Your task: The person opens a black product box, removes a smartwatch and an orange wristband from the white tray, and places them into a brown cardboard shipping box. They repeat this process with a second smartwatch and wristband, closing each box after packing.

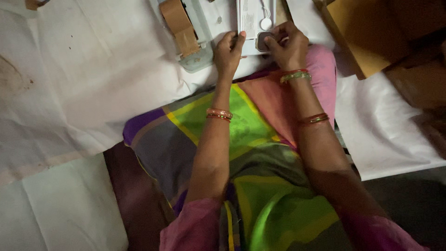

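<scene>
My left hand steadies the edge of the white packet on the cloth-covered surface while my right hand pinches the small dark square piece against it, so next I judge it needs careful seating and pressing flat.

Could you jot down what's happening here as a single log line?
left hand: steadies white flat package edge | right hand: fingers on small dark round part | tape dispenser left of hands | white sheet underneath
</scene>
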